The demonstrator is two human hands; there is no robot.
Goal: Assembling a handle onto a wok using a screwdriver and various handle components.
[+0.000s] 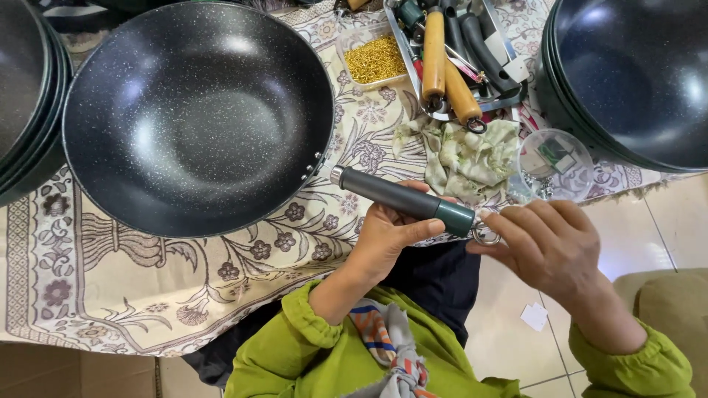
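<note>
Clearly, the left hand [383, 236] gripped the dark green handle [404, 199] at mid-length, beside the speckled wok [195, 118]. The right hand [549, 247] pinched its metal ring [484, 236]. Stiff, light, likely smooth, the handle seemed best held around its barrel.

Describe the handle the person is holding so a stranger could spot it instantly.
Start at the big speckled wok on the patterned cloth. Just off its rim, the left hand grips a dark grey-green handle. Unlike the wooden handles in the tray, it's attached and ends in a metal ring.
</note>
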